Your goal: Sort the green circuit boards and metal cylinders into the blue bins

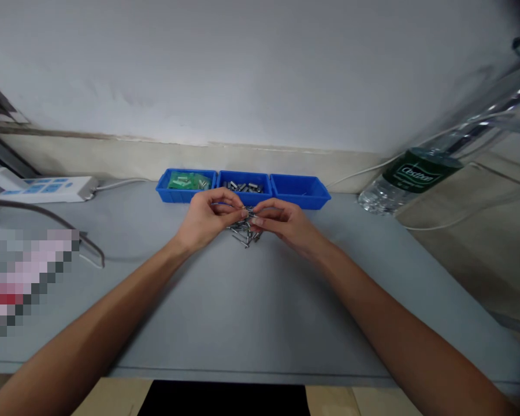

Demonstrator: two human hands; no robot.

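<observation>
My left hand (205, 218) and my right hand (288, 223) meet over a small heap of thin metal screws (244, 236) on the grey table. Thumb and fingers of each hand are pinched together, with small shiny metal pieces (250, 211) between and just below the fingertips. Which piece belongs to which hand is hard to make out. Just behind the hands stand three joined blue bins. Green plastic pieces and some metal bits lie in the left bin (159, 189). Short metal cylinders fill part of the middle bin (264, 196), while the right bin (318, 202) shows a bare blue inside.
A clear bottle with a green label (418, 173) leans at the right among cables. On the left are a white power strip (60, 189), a dark cable (65, 222) and a blurred-out pink item (30, 277). The wall (242, 75) rises behind the bins.
</observation>
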